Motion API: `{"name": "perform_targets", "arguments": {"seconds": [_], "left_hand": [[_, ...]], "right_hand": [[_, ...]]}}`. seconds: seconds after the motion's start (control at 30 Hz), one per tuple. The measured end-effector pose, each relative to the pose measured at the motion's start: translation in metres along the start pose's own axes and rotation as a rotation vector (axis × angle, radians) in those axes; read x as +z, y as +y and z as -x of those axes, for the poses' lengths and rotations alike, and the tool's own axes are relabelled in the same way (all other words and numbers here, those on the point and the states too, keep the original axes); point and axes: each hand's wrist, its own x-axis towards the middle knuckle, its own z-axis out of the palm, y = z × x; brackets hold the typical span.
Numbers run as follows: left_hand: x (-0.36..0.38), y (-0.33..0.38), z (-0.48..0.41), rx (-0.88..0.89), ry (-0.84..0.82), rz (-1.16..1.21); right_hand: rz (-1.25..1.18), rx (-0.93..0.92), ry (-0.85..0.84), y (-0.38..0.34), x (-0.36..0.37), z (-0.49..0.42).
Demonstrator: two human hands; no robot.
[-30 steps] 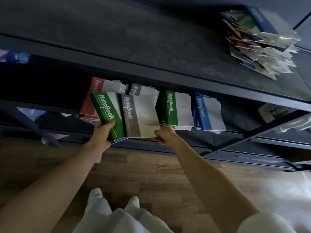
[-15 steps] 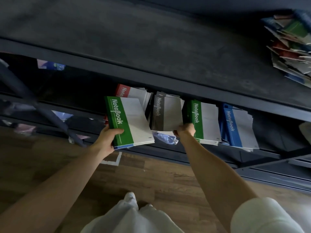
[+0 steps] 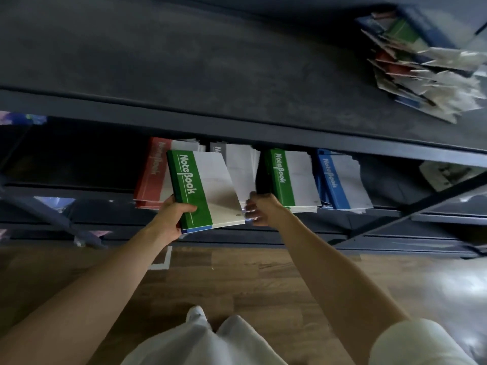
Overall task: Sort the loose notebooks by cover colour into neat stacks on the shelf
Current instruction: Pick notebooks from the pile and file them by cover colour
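Observation:
My left hand (image 3: 172,214) grips a green notebook (image 3: 203,191) by its lower left corner, with a blue-edged notebook (image 3: 197,229) under it, in front of the lower shelf. My right hand (image 3: 261,209) sits with curled fingers at the green notebook's lower right corner, below the grey stack (image 3: 241,167); whether it grips anything is unclear. On the lower shelf lie a red stack (image 3: 150,175), the grey stack, a green stack (image 3: 290,177) and a blue stack (image 3: 340,180), left to right. The upper shelf's front edge hides their far ends.
A messy pile of mixed loose notebooks (image 3: 427,67) lies at the right end of the dark upper shelf (image 3: 184,61). Diagonal shelf braces (image 3: 411,209) cross on the right and left. Papers (image 3: 445,175) lie on the lower shelf's right. Wooden floor (image 3: 237,280) below.
The grey notebook has gone from my right hand onto the grey stack. My right hand has drawn back from that stack to the green notebook's corner. The left hand still holds the green notebook.

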Motion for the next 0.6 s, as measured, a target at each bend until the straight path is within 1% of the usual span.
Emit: {"name": "perform_targets", "arguments": {"seconds": [0.03, 0.07, 0.1, 0.23, 0.3, 0.4, 0.6], "left_hand": [[0.008, -0.001, 0.0, 0.002, -0.019, -0.005], [0.016, -0.003, -0.001, 0.005, -0.032, -0.01], [0.024, -0.006, -0.002, 0.006, -0.046, -0.016], [0.058, -0.018, -0.003, -0.007, -0.074, -0.012], [0.075, -0.027, -0.004, -0.014, -0.07, 0.017], [0.101, -0.039, -0.002, 0.002, -0.085, 0.023], [0.148, -0.061, 0.006, 0.002, -0.105, 0.12]], "right_hand": [[0.029, 0.009, -0.063, -0.002, -0.003, 0.01], [0.08, -0.003, -0.08, -0.002, -0.006, 0.016], [0.146, -0.031, -0.052, -0.003, -0.008, 0.022], [0.468, -0.176, 0.179, 0.005, -0.025, 0.034], [0.573, -0.249, 0.255, 0.012, -0.039, 0.039], [0.549, -0.307, 0.326, 0.021, -0.064, 0.043], [0.351, -0.286, 0.313, 0.041, -0.128, 0.029]]}}
